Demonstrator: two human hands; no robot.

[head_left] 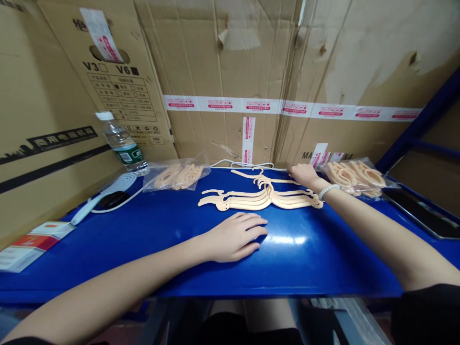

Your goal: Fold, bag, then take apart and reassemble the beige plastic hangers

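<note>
My left hand (237,237) lies palm down on the blue table, fingers stretched out, with nothing in it. Just beyond it is a row of cream plastic clothes hangers (247,203), nested together with their hooks pointing away from me. Behind that row lies a separate cream hanger (278,180), its left arm and hook in sight. My right hand (304,175) reaches to the back of the table, its fingers curled at the right end of this rear hanger; the fingertips are partly hidden. A bead bracelet circles the right wrist.
Clear bags of folded cream hangers lie at the left (179,176) and right (354,175). A water bottle (124,146), a pale brush-like item (104,196) and a red-white box (34,244) stand left. At right is a dark tablet (424,211). Cardboard (223,62) walls the back.
</note>
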